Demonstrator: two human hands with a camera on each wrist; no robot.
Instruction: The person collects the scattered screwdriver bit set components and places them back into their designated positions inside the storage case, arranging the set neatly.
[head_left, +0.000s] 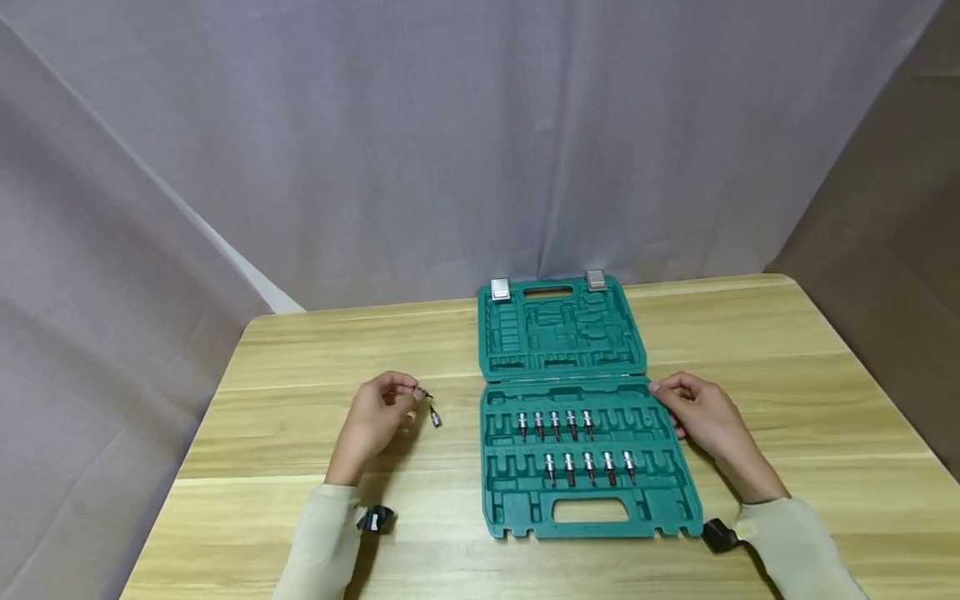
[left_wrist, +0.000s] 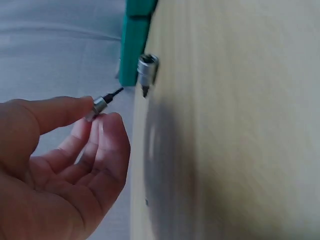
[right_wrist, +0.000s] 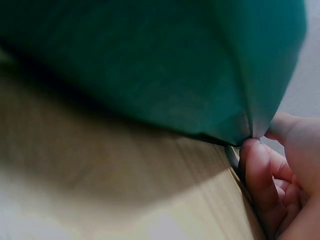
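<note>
Left hand: left hand (head_left: 377, 417) is hovering over the surface (head_left: 300, 400) to the left of the case, thumb and fingertips pinching a small bit socket (left_wrist: 100, 105); in the left wrist view the chrome end is sitting between the fingers and the dark tip is pointing away from the palm.
Loose bit: second bit socket (head_left: 436, 418) is lying on the surface just beside the left hand, between it and the case, apart from the fingers; in the left wrist view (left_wrist: 148, 70) it is resting near the case's edge.
Right hand: right hand (head_left: 701, 412) is resting at the upper right corner of the lower tray, fingers curled round the tray's edge; in the right wrist view the fingertips (right_wrist: 257, 165) are pressing against the green corner, gripping it.
Case: green tool case (head_left: 660, 492) is lying open flat on the surface, lid half (head_left: 562, 329) folded back away from the person, its moulded slots showing and two metal latches at its far edge.
Tray contents: upper row of bits (head_left: 555, 425) is sitting in the lower tray's slots, five of them; lower row of bits (head_left: 589, 468) is sitting just below, shifted to the right, also five.
Sleeves: pale sleeves are covering both forearms, each wrist carrying a small dark camera.
Backdrop: grey cloth (head_left: 375, 150) is hanging behind the surface.
</note>
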